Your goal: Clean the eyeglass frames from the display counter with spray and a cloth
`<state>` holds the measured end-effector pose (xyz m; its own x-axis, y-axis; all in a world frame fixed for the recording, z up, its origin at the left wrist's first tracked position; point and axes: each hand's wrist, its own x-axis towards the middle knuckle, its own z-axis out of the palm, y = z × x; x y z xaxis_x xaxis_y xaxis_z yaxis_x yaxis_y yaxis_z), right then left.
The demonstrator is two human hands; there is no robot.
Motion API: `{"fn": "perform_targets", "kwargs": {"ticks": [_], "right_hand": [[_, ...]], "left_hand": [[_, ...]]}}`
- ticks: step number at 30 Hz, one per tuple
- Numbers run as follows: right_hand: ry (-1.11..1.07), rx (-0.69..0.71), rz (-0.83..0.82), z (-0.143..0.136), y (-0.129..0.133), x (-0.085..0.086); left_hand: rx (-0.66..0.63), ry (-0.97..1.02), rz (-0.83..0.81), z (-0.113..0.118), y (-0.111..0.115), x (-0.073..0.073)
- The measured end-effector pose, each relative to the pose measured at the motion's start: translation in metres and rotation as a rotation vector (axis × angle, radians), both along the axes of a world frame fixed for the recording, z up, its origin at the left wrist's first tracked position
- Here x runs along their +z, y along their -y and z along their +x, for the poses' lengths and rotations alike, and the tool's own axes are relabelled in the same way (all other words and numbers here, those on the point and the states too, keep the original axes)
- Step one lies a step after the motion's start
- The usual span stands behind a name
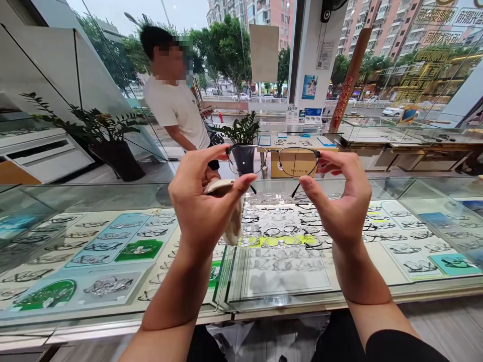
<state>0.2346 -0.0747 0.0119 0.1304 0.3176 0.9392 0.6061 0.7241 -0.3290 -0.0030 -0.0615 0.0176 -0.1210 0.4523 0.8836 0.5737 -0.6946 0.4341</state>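
Observation:
A pair of eyeglasses (273,151) with thin dark rims is held up above the glass counter, its temples hanging toward the counter. My left hand (202,198) is closed on its left end. Tucked into that same hand, a beige cloth (233,226) droops below the palm. At the other end, the fingers of my right hand (343,193) grip the frame near the hinge, with the thumb apart from the lens. Part of each hinge is hidden behind my fingers.
Below my hands is a glass display counter (230,306) with rows of eyeglasses inside. Beyond it a person in a white shirt (184,113) stands at the left. A potted plant (121,151) is on the floor, and a cardboard box (290,163) stands behind the eyeglasses.

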Motion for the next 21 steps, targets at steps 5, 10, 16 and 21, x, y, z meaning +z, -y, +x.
{"fn": "perform_targets", "kwargs": {"ticks": [5, 10, 16, 21], "right_hand": [[0.005, -0.002, -0.032, -0.003, 0.002, 0.007], [-0.045, 0.023, -0.061, -0.008, -0.003, 0.012], [-0.044, 0.032, -0.040, -0.009, -0.005, 0.010], [-0.017, 0.012, -0.093, -0.006, -0.011, 0.009]], "left_hand": [[0.011, 0.006, -0.036, -0.003, 0.006, 0.011], [0.019, 0.027, -0.041, 0.001, 0.005, 0.015], [-0.002, 0.051, -0.049, -0.003, -0.001, 0.012], [0.005, 0.025, -0.056, -0.008, -0.010, 0.011]]}}
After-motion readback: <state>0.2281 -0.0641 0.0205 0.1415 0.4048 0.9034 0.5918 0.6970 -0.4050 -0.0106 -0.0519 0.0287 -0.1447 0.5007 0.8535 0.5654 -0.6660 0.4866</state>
